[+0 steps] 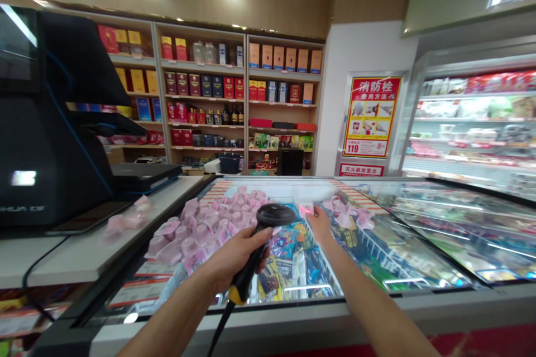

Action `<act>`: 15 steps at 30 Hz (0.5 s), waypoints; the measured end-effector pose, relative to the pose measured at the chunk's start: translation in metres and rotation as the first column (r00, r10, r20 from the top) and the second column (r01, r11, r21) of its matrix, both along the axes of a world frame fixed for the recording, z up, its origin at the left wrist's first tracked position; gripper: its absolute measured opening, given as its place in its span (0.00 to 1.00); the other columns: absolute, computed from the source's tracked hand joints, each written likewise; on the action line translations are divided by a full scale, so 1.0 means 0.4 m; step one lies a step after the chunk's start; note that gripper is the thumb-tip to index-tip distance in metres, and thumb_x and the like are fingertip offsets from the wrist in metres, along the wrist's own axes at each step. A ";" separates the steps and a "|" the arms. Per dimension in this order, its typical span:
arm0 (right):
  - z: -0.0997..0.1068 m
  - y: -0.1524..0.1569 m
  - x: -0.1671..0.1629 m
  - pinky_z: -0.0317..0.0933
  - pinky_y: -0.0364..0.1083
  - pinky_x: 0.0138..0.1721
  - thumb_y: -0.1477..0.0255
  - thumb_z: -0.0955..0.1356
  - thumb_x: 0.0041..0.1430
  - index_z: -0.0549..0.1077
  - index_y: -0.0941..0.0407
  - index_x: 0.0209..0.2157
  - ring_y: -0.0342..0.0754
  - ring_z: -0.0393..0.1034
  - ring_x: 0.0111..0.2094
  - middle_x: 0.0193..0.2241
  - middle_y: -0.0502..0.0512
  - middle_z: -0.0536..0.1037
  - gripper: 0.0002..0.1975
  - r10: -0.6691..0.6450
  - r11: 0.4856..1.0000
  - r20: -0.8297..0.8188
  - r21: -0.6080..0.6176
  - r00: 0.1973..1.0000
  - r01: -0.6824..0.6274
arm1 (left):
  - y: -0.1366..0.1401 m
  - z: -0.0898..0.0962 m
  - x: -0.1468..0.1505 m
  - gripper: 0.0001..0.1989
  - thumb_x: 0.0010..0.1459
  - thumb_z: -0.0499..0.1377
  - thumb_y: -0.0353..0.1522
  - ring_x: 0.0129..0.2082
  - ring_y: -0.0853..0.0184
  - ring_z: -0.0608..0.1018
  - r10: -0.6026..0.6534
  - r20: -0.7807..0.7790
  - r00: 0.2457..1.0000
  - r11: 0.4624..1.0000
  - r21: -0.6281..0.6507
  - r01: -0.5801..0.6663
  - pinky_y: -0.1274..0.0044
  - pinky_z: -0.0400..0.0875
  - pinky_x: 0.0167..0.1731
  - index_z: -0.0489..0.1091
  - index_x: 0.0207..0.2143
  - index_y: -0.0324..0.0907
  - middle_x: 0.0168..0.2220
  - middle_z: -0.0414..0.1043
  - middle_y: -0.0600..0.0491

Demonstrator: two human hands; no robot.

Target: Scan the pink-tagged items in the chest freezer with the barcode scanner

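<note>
My left hand [238,254] is wrapped round the handle of a black and yellow barcode scanner [274,215], its cable trailing down toward me. The scanner's head points away, toward my right hand [320,223]. Between the thumb and fingers of that hand is a small pink cup [306,210] with a label, and a red glow falls on it. To the left, a heap of pink cups [209,223] lies on the freezer's glass top [372,223]. A smaller group of pink cups [345,213] sits just right of my right hand.
Bagged frozen goods [288,251] show through the glass. At left, a black checkout terminal [54,122] stands on a white counter [62,262], with a few blurred pink cups [125,220] beside it. Behind are shelves of boxes [205,86], a red fire-hydrant sign [371,114] and a lit chiller [477,128].
</note>
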State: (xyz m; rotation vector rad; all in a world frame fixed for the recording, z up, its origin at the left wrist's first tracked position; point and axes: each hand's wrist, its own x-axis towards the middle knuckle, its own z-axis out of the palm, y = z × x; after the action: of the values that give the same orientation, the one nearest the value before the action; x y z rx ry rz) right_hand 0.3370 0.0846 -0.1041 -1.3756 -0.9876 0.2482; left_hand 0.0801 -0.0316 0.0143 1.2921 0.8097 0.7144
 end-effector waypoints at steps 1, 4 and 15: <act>0.001 0.001 -0.001 0.62 0.45 0.35 0.73 0.62 0.38 0.69 0.61 0.36 0.49 0.68 0.34 0.33 0.57 0.75 0.19 0.004 1.000 -0.028 0.000 1.000 -0.004 | 0.001 0.001 -0.001 0.14 0.44 0.56 0.42 0.15 0.76 0.65 -0.003 0.005 1.000 1.000 0.005 0.003 0.82 0.59 0.17 0.59 0.24 0.40 0.17 0.63 0.60; -0.003 0.006 -0.003 0.62 0.45 0.34 0.73 0.62 0.37 0.68 0.60 0.37 0.49 0.68 0.33 0.33 0.57 0.75 0.19 0.011 1.000 -0.057 0.007 0.998 -0.010 | 0.006 0.002 -0.003 0.14 0.44 0.56 0.42 0.15 0.76 0.66 -0.001 0.012 1.000 1.000 0.018 0.001 0.82 0.59 0.16 0.60 0.23 0.40 0.17 0.63 0.59; -0.022 0.026 -0.046 0.57 0.49 0.42 0.75 0.60 0.41 0.66 0.62 0.40 0.52 0.66 0.39 0.37 0.61 0.72 0.20 -0.036 0.982 0.256 -0.172 0.966 0.082 | 0.038 -0.020 -0.033 0.14 0.44 0.56 0.42 0.15 0.76 0.66 0.105 -0.036 0.994 0.994 0.000 -0.105 0.82 0.59 0.16 0.60 0.24 0.40 0.17 0.65 0.58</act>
State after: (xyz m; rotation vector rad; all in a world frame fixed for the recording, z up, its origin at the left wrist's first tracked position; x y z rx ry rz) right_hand 0.3184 0.0952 -0.1128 -1.6298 -1.1536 0.1212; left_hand 0.0671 -0.0165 0.0062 1.2704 0.9130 0.7755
